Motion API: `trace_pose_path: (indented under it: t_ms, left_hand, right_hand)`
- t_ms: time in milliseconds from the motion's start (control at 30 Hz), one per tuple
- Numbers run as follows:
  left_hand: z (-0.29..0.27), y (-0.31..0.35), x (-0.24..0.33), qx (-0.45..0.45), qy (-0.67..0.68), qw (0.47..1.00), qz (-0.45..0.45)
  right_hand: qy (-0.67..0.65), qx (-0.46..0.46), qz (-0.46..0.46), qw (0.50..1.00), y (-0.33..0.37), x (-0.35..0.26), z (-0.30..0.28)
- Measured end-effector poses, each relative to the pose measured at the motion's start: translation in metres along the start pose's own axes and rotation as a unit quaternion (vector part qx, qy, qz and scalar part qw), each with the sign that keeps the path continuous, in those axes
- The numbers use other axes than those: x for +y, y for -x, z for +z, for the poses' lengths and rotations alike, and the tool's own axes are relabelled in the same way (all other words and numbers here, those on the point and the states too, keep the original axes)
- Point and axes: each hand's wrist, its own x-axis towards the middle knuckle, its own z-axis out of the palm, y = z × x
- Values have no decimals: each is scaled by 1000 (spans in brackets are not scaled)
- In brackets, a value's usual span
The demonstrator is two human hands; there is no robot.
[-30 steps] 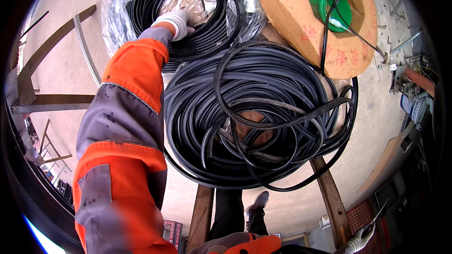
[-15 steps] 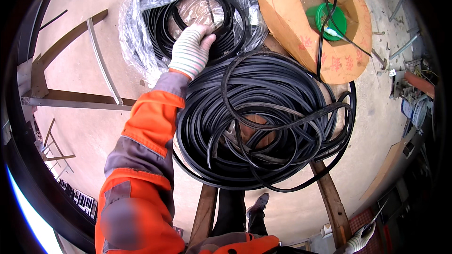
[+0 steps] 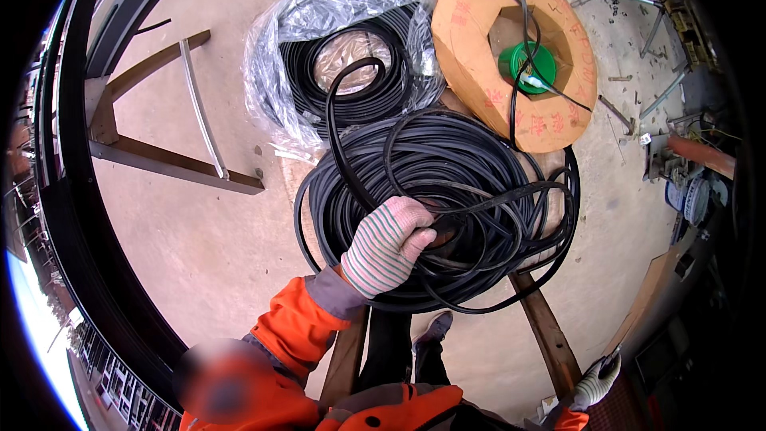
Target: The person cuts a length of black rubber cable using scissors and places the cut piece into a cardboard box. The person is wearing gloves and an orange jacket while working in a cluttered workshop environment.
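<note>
My left hand (image 3: 387, 247), in a striped knit glove, is closed on a black rubber strip (image 3: 345, 161). The strip arches out of a coil (image 3: 302, 72) inside clear plastic wrap (image 3: 263, 96) and runs down to my fist. Beneath the hand lies a larger loose pile of black strip coils (image 3: 479, 152), several loops crossing over it. Low at the right edge is my right hand (image 3: 598, 381), also gloved, its fingers curled around something dark and thin that I cannot make out.
Right of the wrapped coil sits an orange-brown cardboard ring (image 3: 471, 40) with a green tub (image 3: 542, 68) in its opening. Wooden beams (image 3: 546, 335) stick out below the pile. A metal frame (image 3: 171, 168) stands at left, a long dark beam (image 3: 104, 263) beyond it. Scattered hardware (image 3: 686, 183) lies right.
My left hand has drawn the strip from the wrapped coil toward me, ending over the loose pile. My right hand has come further into view at lower right.
</note>
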Motion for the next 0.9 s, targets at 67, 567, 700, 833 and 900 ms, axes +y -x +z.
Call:
trace_pose_path:
  t_ms: [67,567,700,833,900]
  left_hand:
    - [4,12,27,-28,14,999,15]
    - [-20,103,218,135,61,979,-141]
    - [-41,132,283,235,154,950,-134]
    - [-58,173,346,299,196,927,-114]
    - [-63,199,371,326,179,924,-86]
  right_hand:
    - [6,-20,-46,999,-2,13,-3]
    - [132,62,-123,982,20,-23,8]
    - [144,44,-94,984,37,-50,6]
    - [-147,7,-131,980,-11,13,19]
    - [-339,-48,-97,934,-11,10,32]
